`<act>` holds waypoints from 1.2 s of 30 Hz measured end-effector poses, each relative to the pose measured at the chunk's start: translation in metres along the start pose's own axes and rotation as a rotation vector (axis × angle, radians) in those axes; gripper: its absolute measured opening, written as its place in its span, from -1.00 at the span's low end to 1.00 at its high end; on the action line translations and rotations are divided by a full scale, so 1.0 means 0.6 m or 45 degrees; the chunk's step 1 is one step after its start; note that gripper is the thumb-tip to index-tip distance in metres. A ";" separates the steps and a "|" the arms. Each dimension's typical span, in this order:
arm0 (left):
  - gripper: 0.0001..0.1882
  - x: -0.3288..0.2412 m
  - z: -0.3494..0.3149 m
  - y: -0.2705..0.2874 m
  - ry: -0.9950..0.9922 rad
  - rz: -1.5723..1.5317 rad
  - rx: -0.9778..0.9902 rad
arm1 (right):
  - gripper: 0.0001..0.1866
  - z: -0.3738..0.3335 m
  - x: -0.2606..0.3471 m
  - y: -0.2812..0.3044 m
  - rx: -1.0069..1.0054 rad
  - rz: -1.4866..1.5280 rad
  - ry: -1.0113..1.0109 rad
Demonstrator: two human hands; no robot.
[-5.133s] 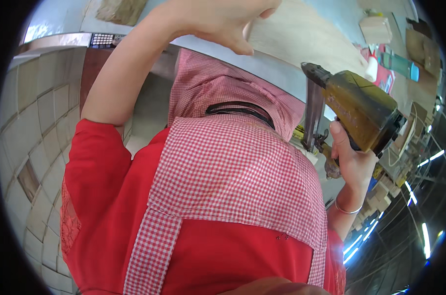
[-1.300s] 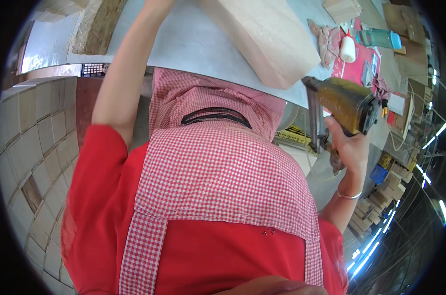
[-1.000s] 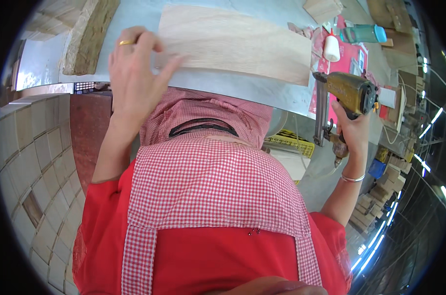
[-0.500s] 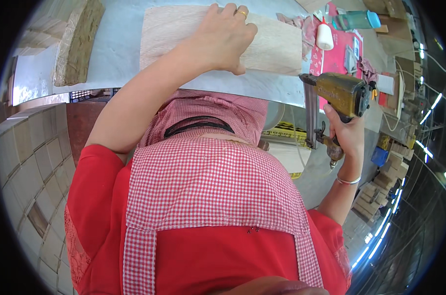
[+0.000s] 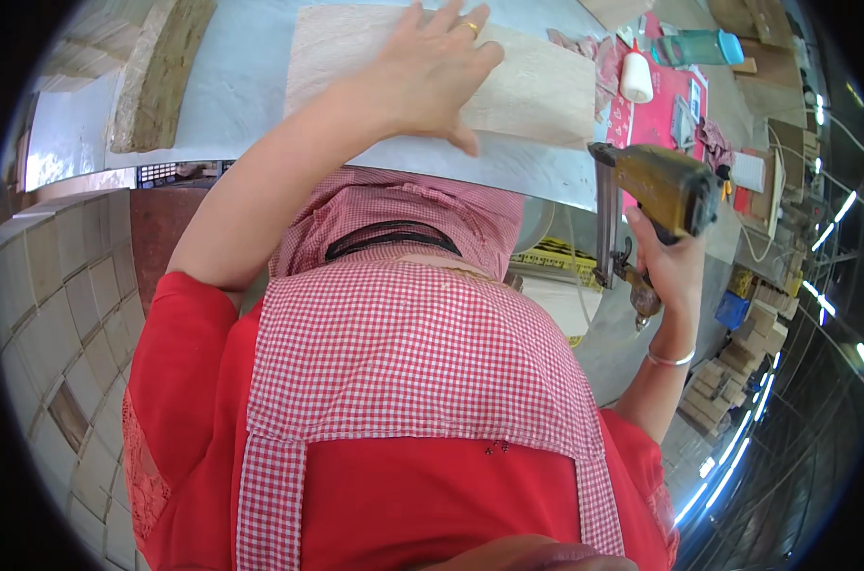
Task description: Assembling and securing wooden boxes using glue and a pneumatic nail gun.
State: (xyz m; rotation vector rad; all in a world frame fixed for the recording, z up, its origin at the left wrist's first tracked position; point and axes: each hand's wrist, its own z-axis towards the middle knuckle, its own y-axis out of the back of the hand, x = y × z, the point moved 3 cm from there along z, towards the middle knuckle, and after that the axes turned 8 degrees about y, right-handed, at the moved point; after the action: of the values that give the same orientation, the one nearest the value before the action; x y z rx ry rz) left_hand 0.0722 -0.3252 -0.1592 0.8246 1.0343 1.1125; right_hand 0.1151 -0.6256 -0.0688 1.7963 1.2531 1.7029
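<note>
My left hand lies with its fingers spread over a pale rectangular wooden board on the light blue table. Its thumb reaches past the board's near edge. On the right, my right hand is wrapped round the handle of a nail gun with a worn yellow-and-black body. The gun's nose sits close to the board's near right corner; whether it touches the wood I cannot tell. Below the body hangs the gun's long magazine.
A thick wooden block stands at the table's left. Toward the right lie a white glue bottle, a teal drinking bottle and a crumpled cloth, near a pink sheet. Stacked wood pieces fill the lower left.
The view has shifted slightly. My left hand has lifted its fingers a little and spread them wider on the board. The nail gun stays in my right hand, its body tilted slightly differently.
</note>
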 end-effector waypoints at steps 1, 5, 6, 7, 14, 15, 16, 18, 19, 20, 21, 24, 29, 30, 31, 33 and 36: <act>-0.22 0.011 -0.009 0.007 -0.038 0.013 -0.057 | -0.69 -0.003 0.008 -0.003 0.006 0.002 0.010; -0.46 0.074 -0.051 0.052 -0.298 0.117 -0.595 | -0.66 -0.023 0.050 -0.025 0.008 0.102 -0.003; -0.46 0.074 -0.049 0.070 -0.280 0.126 -0.597 | -0.69 -0.022 0.062 -0.036 0.039 0.097 0.056; -0.45 0.071 -0.038 0.081 -0.152 0.078 -0.280 | -0.70 -0.021 0.073 -0.048 0.069 0.092 0.112; -0.41 0.071 -0.029 0.085 0.147 -0.001 0.381 | -0.68 -0.009 0.109 -0.095 0.203 0.077 0.290; -0.40 0.072 -0.033 0.081 0.140 -0.022 0.332 | -0.68 -0.012 0.115 -0.097 0.222 0.052 0.199; -0.40 0.072 -0.035 0.082 0.131 -0.043 0.280 | -0.68 -0.013 0.118 -0.098 0.235 0.024 0.108; -0.39 0.071 -0.036 0.086 0.123 -0.072 0.228 | -0.68 -0.015 0.115 -0.103 0.225 0.046 0.144; -0.39 0.071 -0.035 0.085 0.139 -0.061 0.261 | -0.69 -0.016 0.113 -0.106 0.211 0.076 0.180; -0.39 0.070 -0.034 0.088 0.154 -0.051 0.296 | -0.69 -0.018 0.113 -0.107 0.197 0.106 0.215; -0.39 0.070 -0.033 0.088 0.170 -0.038 0.331 | -0.69 -0.020 0.114 -0.109 0.199 0.102 0.212; -0.38 0.070 -0.062 0.058 0.068 0.180 -0.138 | -0.71 -0.033 0.116 -0.115 0.173 0.103 0.032; -0.41 0.077 -0.047 0.075 0.067 -0.112 0.042 | -0.65 -0.041 0.109 -0.122 0.132 0.221 -0.021; -0.41 0.077 -0.044 0.069 0.060 -0.117 0.038 | -0.68 -0.039 0.110 -0.121 0.133 0.179 -0.024; -0.33 0.081 -0.045 0.057 0.092 -0.127 0.125 | -0.71 -0.038 0.115 -0.120 0.136 0.136 -0.016; -0.15 0.085 -0.052 0.035 0.169 -0.139 0.277 | -0.74 -0.043 0.127 -0.117 0.134 0.082 0.027; -0.12 0.088 -0.058 0.021 0.180 -0.097 0.216 | -0.67 -0.030 0.122 -0.124 0.121 0.079 -0.075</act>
State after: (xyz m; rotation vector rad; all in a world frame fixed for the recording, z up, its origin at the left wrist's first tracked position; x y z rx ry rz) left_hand 0.0411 -0.2700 -0.1711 0.8425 1.2813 1.0397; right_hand 0.0640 -0.5336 -0.0780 1.9447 1.2861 1.6353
